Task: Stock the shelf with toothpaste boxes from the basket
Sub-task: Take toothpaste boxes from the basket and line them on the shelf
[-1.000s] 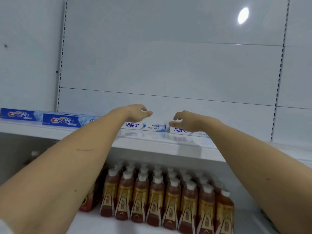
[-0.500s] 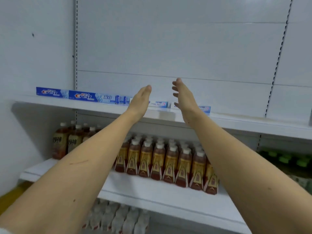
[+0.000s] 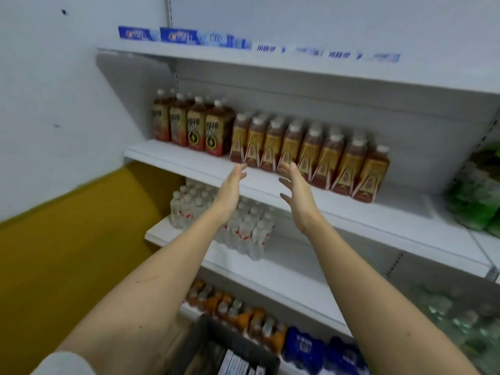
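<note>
A row of toothpaste boxes lies along the front of the top shelf [image 3: 297, 66]: blue boxes [image 3: 178, 36] at the left, white ones [image 3: 362, 56] to the right. My left hand [image 3: 230, 187] and my right hand [image 3: 297, 191] hang in the air in front of the bottle shelf, well below those boxes. Both hands have straight fingers, face each other and hold nothing. At the bottom edge a dark basket [image 3: 208, 337] shows, with several toothpaste boxes [image 3: 238, 364] inside it.
Brown tea bottles [image 3: 311, 150] fill the second shelf. Clear water bottles [image 3: 243, 228] stand on the third, orange and blue bottles [image 3: 270, 328] on the lowest. Green packs [image 3: 479, 196] sit in the right bay. A yellow floor strip [image 3: 67, 239] lies left.
Both hands have dropped from the top shelf's toothpaste boxes to bottle-shelf height. My view has tilted down, and the basket has come into sight.
</note>
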Available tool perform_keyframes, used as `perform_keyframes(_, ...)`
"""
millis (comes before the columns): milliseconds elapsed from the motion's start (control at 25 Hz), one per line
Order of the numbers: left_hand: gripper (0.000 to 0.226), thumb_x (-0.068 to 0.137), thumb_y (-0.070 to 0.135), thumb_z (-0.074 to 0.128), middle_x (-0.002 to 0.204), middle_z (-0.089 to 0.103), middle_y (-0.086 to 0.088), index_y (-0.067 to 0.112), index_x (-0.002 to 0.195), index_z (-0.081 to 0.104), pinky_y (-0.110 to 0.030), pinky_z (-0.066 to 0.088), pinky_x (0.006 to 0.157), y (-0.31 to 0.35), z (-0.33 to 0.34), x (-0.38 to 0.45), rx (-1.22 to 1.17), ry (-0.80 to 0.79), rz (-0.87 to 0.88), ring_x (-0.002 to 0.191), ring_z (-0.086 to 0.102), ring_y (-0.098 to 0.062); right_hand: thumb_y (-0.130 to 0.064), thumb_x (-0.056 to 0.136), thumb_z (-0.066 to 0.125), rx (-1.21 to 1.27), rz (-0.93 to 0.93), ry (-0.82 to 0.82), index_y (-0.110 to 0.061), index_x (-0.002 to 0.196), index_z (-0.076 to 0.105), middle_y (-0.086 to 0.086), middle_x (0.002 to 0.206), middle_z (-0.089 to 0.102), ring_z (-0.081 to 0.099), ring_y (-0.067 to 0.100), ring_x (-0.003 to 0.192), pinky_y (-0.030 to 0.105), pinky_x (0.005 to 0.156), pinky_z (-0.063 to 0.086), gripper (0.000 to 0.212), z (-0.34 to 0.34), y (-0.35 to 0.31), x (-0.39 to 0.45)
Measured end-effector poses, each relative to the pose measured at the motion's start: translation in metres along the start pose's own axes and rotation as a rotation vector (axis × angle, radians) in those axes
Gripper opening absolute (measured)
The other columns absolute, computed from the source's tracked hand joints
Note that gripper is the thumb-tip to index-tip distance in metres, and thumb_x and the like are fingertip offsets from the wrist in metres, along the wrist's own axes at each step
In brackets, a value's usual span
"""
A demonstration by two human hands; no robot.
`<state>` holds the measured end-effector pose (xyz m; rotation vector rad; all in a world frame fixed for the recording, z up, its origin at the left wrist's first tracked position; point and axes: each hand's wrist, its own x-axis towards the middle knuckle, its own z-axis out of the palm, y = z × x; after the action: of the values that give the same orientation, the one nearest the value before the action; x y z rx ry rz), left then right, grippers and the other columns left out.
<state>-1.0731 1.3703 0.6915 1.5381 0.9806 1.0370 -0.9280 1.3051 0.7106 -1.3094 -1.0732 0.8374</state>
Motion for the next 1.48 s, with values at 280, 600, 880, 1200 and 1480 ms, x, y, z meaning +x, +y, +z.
perform_keyframes(280,0.059,0.101,0.058,0.014,0.156,0.037,0.004,0.032,0.151,0.033,-0.039,0.017,0.113,-0.153,-0.012,-0.024,0.014,-0.103,-0.358,0.146,0.025,-0.019,-0.051,0.102,0.028,-0.031,0.346,0.001,-0.025,0.144,0.045,-0.005,0.147,0.046,0.043,0.015,0.134,0.043,0.113,0.033,0.052,0.038,0.146,-0.024)
perform_keyframes(600,0.063,0.098,0.064,0.021,0.143,0.049,0.005,0.029,0.145,0.044,-0.044,0.028,0.113,-0.339,-0.021,-0.048,0.064,-0.248,-0.756,0.133,0.042,-0.019,-0.069,0.090,0.032,-0.047,0.804,0.029,-0.025,0.146,0.043,-0.002,0.148,0.047,0.046,0.020,0.133,0.046,0.113,0.034,0.072,0.087,0.342,-0.070)
perform_keyframes(880,0.034,0.102,0.026,0.047,0.114,0.058,0.000,0.007,0.129,0.055,-0.021,0.037,0.081,-0.594,0.022,-0.113,0.147,-0.190,-1.086,0.094,0.055,-0.008,-0.041,0.102,0.041,-0.108,1.259,0.010,-0.011,0.141,0.046,0.013,0.148,0.044,0.044,0.031,0.132,0.051,0.114,0.032,0.050,0.097,0.598,-0.134)
perform_keyframes(1200,0.033,0.092,0.004,0.058,0.126,0.062,-0.007,0.011,0.124,0.060,-0.032,0.053,0.088,-0.898,0.072,-0.174,0.351,-0.303,-1.073,0.109,0.062,-0.021,-0.025,0.100,0.052,-0.289,1.293,-0.088,-0.010,0.142,0.041,0.008,0.118,0.058,0.052,0.006,0.070,0.012,0.046,0.041,0.046,0.109,0.896,-0.162)
perform_keyframes(1480,0.067,0.082,0.013,0.074,0.143,0.043,-0.013,0.017,0.141,0.043,-0.041,0.041,0.109,-0.991,0.111,-0.165,0.724,-0.316,-0.780,0.132,0.043,-0.028,-0.012,0.098,0.051,-0.298,1.114,0.072,-0.017,0.151,0.029,-0.002,0.144,0.044,0.062,0.018,0.101,0.018,0.071,0.050,0.058,0.128,0.988,-0.160)
